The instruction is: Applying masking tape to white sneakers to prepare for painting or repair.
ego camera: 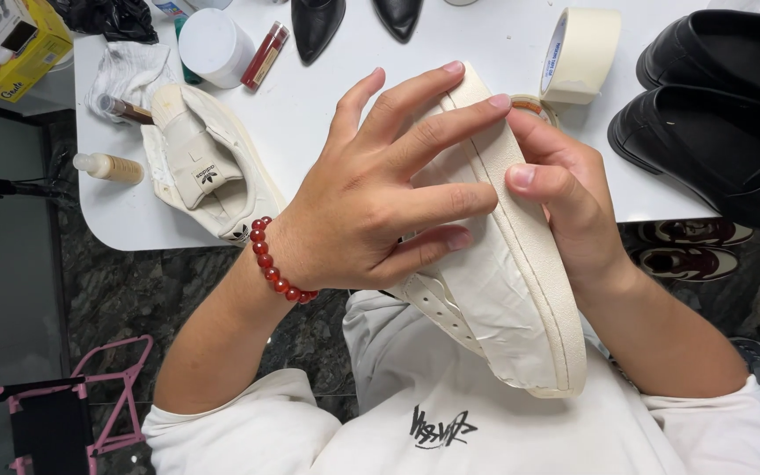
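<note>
Head view: a cream sneaker [503,290] is held on its side above the lap, in front of the white table [327,97], sole edge turned to the right. The left hand [371,202] is spread flat over the upper, fingers apart and pressed against masking tape that wraps it; the right hand [565,202] is clasped around the sole near the toe, thumb on the rim. Both hands are thus clamped on the sneaker.

It is judged light, with a stiff rubber sole and a softer, yielding upper; the taped surface may be smooth and a little slippery, so the sole rim and heel are taken as the surest places to hold.

On the table a second sneaker [200,167] is seen at the left, beside small bottles [109,167]. A tape roll [582,53] lies near the right hand, and black shoes [714,114] are set at the right edge.
</note>
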